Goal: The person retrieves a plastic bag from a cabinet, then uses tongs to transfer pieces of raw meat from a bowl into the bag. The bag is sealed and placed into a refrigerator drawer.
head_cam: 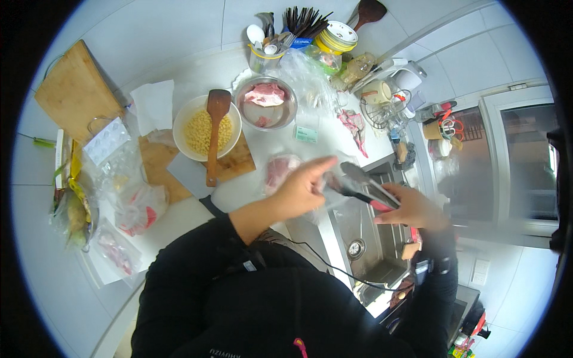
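Note:
My right hand (409, 206) grips a pair of tongs (365, 185), blurred, with dark tips and a red part near the fingers. My left hand (304, 190) is beside the tip end, index finger extended, and seems to hold nothing. Below it on the counter lies a piece of raw meat (281, 172) in clear plastic, partly hidden by that hand. A steel bowl (286, 114) farther back holds more raw meat (265, 94). To its left, a wooden spatula (215, 143) rests across a white bowl (180, 138) of yellow kernels or beans (197, 129).
The bowl of kernels stands over a wooden board (239, 156) and a cleaver blade (186, 172). Plastic bags (138, 206) lie left. The sink (358, 223) is at the right, with a wire rack (376, 114) behind. A utensil holder (264, 60) stands at the back.

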Demonstrator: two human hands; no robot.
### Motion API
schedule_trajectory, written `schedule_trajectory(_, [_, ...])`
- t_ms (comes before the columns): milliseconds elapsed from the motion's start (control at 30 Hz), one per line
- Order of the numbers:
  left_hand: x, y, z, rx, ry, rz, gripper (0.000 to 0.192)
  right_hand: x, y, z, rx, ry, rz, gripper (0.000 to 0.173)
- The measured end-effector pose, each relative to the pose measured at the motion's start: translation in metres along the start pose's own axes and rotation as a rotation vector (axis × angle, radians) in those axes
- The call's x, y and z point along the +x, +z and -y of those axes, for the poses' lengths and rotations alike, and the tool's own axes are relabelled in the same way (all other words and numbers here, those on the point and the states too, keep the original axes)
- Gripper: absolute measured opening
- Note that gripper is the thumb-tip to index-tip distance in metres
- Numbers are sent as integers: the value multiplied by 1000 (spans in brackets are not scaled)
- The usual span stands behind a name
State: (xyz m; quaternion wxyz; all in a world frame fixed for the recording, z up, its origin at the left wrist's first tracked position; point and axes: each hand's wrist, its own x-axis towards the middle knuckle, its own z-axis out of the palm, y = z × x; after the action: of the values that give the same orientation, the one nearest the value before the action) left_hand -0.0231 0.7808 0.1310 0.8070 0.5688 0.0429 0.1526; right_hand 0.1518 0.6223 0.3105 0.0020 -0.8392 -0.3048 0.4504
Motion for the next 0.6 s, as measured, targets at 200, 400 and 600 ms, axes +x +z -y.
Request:
schedule_trajectory(200, [-9,-86,-79,183,-229,-33,78,28,-36,-6,74,-373,-427,86])
schedule_trajectory(400, [-42,-107,-120,198,-393,-170,82,191,15,29,-208,-579,-640,89])
schedule_trajectory(600, [-50,-106,-124,204,-381,-174,86,298,38,82,-258,-586,-642,85])
